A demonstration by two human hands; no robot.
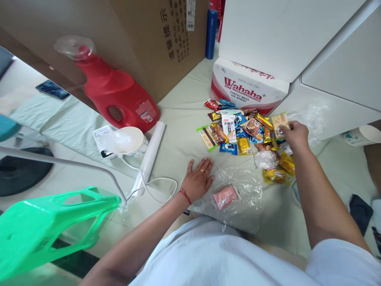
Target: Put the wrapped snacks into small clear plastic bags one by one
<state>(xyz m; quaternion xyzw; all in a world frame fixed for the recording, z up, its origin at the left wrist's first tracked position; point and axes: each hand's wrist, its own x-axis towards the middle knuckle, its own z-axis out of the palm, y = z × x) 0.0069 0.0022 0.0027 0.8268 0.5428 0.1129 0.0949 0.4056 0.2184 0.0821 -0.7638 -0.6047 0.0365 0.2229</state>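
My right hand [297, 136] pinches a wrapped cracker packet [279, 122] at the right edge of a heap of small snack packets [253, 127]. My left hand [199, 178] lies flat with fingers spread, touching the edge of a clear plastic bag [247, 198]. A pink packet [225, 196] rests on or inside that bag; I cannot tell which. In the heap are a white packet with dark print [229, 128], blue packets and brown ones. Yellow-wrapped snacks [274, 175] and a crumpled clear wrapper [266, 159] lie at its near right side.
Behind the heap stands a white and red Wahaha carton [247, 87] against a white cabinet [268, 31]. To the left are a red jug [119, 95], a paper cup [133, 141], a white roll [150, 159] with a cable, and a green stool [35, 226]. A brown box [143, 47] rises behind.
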